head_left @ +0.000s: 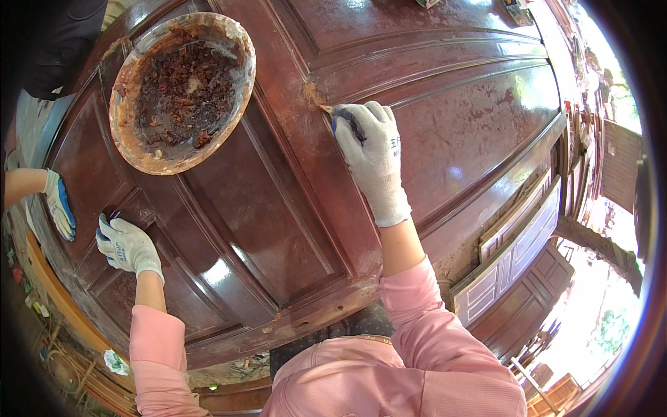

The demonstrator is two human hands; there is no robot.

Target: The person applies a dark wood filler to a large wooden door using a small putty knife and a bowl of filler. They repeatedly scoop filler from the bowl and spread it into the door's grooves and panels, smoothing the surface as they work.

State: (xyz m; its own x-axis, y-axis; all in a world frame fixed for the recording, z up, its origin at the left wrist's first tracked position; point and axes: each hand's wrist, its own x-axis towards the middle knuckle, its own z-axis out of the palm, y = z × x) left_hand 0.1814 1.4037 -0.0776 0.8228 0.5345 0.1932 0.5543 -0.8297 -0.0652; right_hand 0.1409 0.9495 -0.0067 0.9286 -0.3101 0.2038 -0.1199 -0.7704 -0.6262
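A large reddish-brown panelled door lies flat under both my hands. My right hand, in a white glove, is closed round a small tool with a thin tan tip; its kind is mostly hidden by the fingers. That tip touches the door beside a scuffed, pale brown patch. On a panel at the left rests my left hand, gloved and with curled fingers; anything inside them is hidden. Between and beyond my hands, a round basin sits on the door, holding dark reddish-brown scraps.
Another person's gloved hand reaches onto the door's left edge. Dark clothing of a person shows at the far left. At the right, several panelled doors lean near a dark beam. Small objects lie at the far edge.
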